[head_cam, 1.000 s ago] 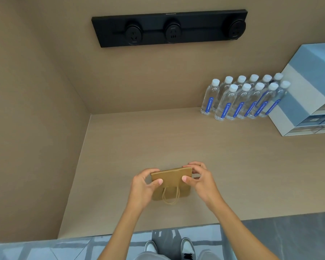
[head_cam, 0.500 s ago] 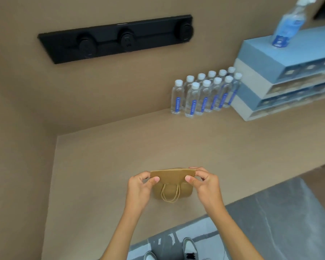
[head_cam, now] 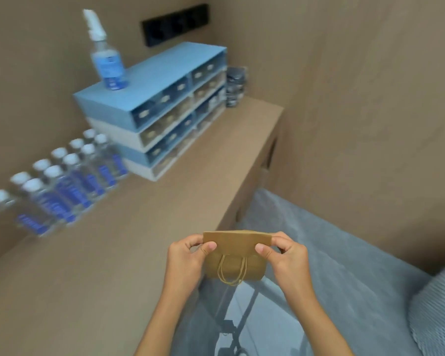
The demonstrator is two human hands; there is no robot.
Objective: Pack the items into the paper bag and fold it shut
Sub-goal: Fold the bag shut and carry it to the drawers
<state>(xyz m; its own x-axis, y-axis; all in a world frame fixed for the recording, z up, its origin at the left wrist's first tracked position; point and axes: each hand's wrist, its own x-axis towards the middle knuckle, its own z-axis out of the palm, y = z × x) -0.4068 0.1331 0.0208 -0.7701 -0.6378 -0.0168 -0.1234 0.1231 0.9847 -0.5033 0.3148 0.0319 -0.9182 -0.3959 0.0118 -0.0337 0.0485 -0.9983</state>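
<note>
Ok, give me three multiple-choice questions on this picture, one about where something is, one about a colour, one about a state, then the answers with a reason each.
1. Where does the spray bottle stand?
A. On top of the drawer unit
B. Among the water bottles
C. On the floor

2. What colour is the paper bag?
A. White
B. Brown
C. Blue

3. How is the paper bag held?
A. Left hand only
B. Lying untouched on the counter
C. Pinched at its folded top by both hands

Answers:
1 A, the bottle's base sits on the unit's blue top.
2 B, it is kraft brown with matching cord handles.
3 C, the left hand and right hand each grip one top corner, and the bag hangs past the counter's edge.
</note>
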